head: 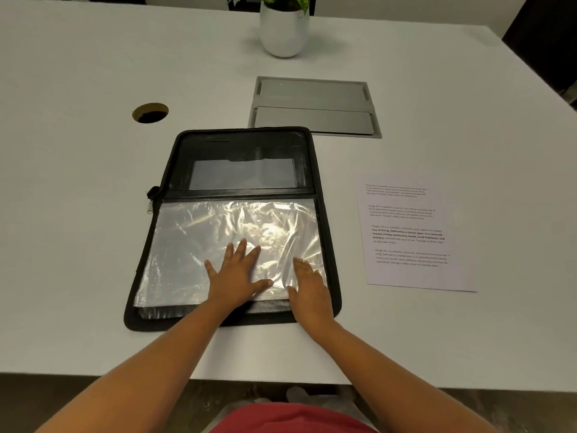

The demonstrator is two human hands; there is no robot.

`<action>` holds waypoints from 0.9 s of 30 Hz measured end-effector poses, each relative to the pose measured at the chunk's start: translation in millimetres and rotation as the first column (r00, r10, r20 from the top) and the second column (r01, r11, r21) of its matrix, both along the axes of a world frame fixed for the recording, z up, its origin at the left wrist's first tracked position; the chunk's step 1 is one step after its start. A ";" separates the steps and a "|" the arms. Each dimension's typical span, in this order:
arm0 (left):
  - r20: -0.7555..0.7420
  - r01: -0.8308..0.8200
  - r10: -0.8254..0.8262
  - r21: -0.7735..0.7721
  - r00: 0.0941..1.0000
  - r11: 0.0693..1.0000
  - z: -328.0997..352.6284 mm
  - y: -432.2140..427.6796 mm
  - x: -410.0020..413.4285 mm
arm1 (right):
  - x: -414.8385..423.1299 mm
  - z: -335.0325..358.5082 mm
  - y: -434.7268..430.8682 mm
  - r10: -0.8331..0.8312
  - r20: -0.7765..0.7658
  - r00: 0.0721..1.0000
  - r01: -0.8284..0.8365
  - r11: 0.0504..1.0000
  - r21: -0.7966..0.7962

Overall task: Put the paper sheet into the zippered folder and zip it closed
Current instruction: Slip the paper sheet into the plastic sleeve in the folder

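White office table (93, 73) fills the view, and on it the black zippered folder (323, 214) lies unzipped and spread flat, its near half covered by a crinkled clear plastic sleeve (203, 239). The left hand (237, 276) presses on the sleeve with fingers straight and splayed, gripping nothing. The right hand (310, 289) rests at the sleeve's right part, fingers extended; whether their tips have slipped under the film I cannot tell. The paper sheet (409, 232) lies printed side up on the table, well apart to the folder's right, untouched.

The step looks like finding the sleeve's opening. It goes best if the left palm pins the film while the right parts one layer, then fetches the sheet and feeds it in squarely so that no corner catches.

A zipper pull (152, 207) sits at the folder's left edge. Farther back stand a white plant pot (284, 29), a grey cable hatch (315, 107) and a grommet hole (150, 113); none blocks the reach.
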State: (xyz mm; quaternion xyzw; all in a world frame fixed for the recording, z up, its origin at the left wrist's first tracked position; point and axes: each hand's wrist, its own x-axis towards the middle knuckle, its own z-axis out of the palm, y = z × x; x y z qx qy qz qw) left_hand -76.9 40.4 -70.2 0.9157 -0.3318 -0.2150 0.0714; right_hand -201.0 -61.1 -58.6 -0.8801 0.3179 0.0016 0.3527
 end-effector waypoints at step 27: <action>-0.016 -0.030 0.030 0.026 0.999 0.999 7.4 0.3 -1.9 | 36.5 28.0 -42.3 -0.327 -0.255 0.910 0.414 0.704 0.577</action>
